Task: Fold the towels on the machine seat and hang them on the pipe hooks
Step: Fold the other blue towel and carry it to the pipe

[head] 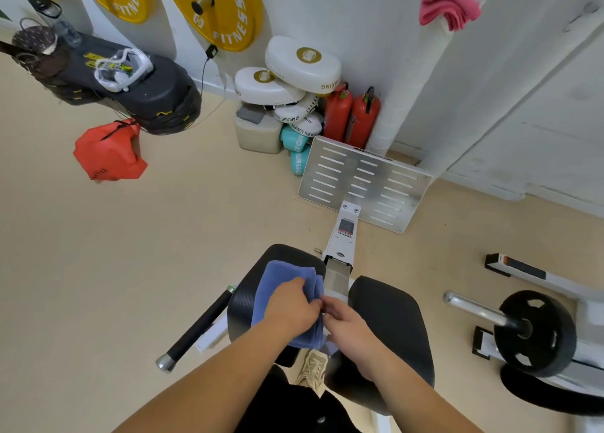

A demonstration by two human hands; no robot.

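A blue towel (281,282), folded into several layers, lies on the left black seat pad (248,289) of the machine. My left hand (292,307) presses flat on top of it, fingers closed over its right edge. My right hand (351,326) comes in from the right and pinches the same folded edge between the two pads. The right seat pad (389,321) is bare. A pink towel (449,6) hangs folded high on the white wrapped pipe (411,86) at the upper right; its hook is hidden.
A slotted metal footplate (362,181) stands ahead of the seat. Two red extinguishers (351,114) and white boxing pads (294,73) sit by the wall. A black handle bar (196,328) juts left of the seat. A bar with a black weight plate (532,331) is at right.
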